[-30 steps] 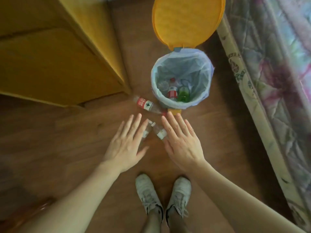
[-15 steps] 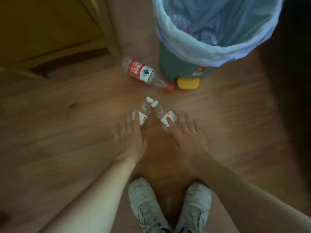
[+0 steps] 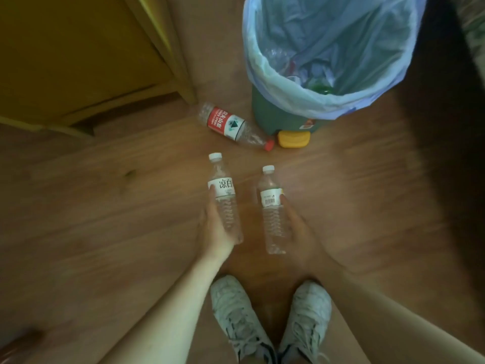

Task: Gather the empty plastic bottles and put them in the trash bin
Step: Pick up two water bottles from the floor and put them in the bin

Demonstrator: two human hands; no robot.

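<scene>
Two white-capped bottles held, one in left hand (image 3: 214,227), one in right hand (image 3: 299,227); one red-labelled bottle (image 3: 232,126) on floor beside trash bin (image 3: 273,114).

Left hand (image 3: 215,229) gripping clear white-capped plastic bottle (image 3: 224,198), right hand (image 3: 296,227) gripping matching barcode-labelled bottle (image 3: 271,211), red-labelled bottle (image 3: 231,126) lying beside bag-lined green trash bin (image 3: 273,114)

With the shoes (image 3: 270,321) at 6 o'clock, a bottle sits in each hand at centre, a third bottle (image 3: 234,126) lies on the floor (image 3: 105,206) at 12, the trash bin (image 3: 286,114) at 1, and a cabinet (image 3: 78,56) at 10.
</scene>
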